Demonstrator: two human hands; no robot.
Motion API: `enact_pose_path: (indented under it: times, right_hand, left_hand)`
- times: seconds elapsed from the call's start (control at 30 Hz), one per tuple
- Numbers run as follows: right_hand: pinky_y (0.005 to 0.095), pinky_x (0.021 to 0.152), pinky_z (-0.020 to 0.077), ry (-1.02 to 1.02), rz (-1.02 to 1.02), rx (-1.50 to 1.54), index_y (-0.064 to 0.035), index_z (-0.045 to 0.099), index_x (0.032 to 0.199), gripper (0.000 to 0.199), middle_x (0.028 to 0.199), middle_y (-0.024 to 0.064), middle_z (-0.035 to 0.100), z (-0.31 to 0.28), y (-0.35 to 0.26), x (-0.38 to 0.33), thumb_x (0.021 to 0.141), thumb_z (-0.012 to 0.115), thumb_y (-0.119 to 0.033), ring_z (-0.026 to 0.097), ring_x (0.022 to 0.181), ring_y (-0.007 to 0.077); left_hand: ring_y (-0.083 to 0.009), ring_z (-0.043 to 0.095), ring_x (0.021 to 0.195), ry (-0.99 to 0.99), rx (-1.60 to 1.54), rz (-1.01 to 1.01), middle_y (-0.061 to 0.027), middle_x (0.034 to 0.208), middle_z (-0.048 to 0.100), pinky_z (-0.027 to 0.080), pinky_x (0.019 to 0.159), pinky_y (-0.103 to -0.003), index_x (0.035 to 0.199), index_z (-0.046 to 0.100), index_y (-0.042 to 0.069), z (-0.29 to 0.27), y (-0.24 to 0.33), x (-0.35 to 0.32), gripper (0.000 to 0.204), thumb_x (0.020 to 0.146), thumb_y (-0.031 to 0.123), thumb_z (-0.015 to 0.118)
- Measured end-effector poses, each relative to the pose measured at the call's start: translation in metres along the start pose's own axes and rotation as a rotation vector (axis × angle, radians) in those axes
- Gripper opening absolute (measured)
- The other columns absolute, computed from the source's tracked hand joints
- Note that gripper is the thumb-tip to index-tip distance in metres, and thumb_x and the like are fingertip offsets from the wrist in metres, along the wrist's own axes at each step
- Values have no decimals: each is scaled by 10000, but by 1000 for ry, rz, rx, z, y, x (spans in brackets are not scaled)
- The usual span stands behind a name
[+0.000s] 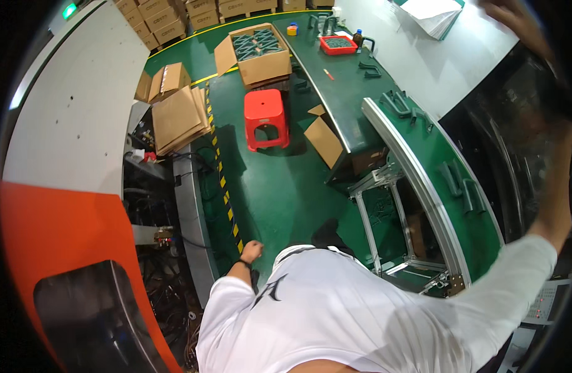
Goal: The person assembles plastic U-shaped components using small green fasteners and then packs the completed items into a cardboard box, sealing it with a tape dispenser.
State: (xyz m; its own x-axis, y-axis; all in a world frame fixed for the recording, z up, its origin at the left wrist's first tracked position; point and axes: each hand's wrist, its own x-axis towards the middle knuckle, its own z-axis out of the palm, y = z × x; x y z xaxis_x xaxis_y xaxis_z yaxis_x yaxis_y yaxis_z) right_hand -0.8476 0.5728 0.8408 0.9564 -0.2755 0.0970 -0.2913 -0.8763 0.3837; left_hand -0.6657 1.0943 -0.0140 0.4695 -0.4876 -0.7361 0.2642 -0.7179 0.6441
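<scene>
Low in the middle, my left hand (pixel 251 251) hangs beside my body above the green floor, a dark band on its wrist. Its fingers look curled in, and nothing shows in them. My right arm is raised along the right rim, against a dark glossy panel (pixel 494 112). At the top right corner my right hand (pixel 516 22) is blurred and partly cut off, so its grip cannot be made out. Nearest that arm, several dark green handle-shaped parts (pixel 469 194) lie on the green worktop (pixel 447 155) with an aluminium frame.
A red stool (pixel 265 109) stands ahead. Behind it is an open carton (pixel 261 68) of green parts. A long bench (pixel 335 99) carries a red tray (pixel 337 46) and handles. Flattened cardboard (pixel 181 121) leans left, beside an orange and white machine (pixel 68 217).
</scene>
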Motion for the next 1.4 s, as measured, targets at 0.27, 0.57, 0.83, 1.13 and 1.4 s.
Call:
enact_pose_path:
  times: [0.27,0.57,0.83,1.13,1.4]
  right_hand:
    - [382,778,547,219,-463,297,-1,721,1040,284,938,165,735,101,-48,159,888,577,-193,691,841,284]
    - [268,533,501,-244,-476,1368,-10,706,999,222,835,71,689,405,-125,326,923,557,-156,636,638,132]
    - [311,564,541,-1044,-497,1521,-12,682,1119,251,955,89,738,760,-261,259,889,627,-98,697,733,187]
    - [345,511,459,-1100,79,1470,-28,660,733,214,646,95,631,808,-231,196,860,538,-150,606,570,199]
    - [342,530,530,-1155,555,1359,-8,704,971,160,747,98,682,798,-214,242,946,580,-106,633,594,163]
  left_hand:
    - [-144,624,598,279,-176,115,-52,788,657,441,473,-272,985,680,65,24,-26,-12,182,933,180,549]
    - [-358,679,960,476,-41,25,-183,1027,713,520,831,-417,1031,666,16,107,91,11,320,918,305,585]
    - [-288,706,857,510,-121,50,-183,900,722,536,755,-396,978,704,20,81,158,29,273,915,254,580]
    - [-425,619,1159,145,57,-169,-289,1223,650,469,997,-464,1140,702,-18,1,128,128,677,835,573,578]
    - [-169,698,742,345,-143,64,-85,821,733,550,687,-328,857,709,62,-232,291,306,188,857,214,597]
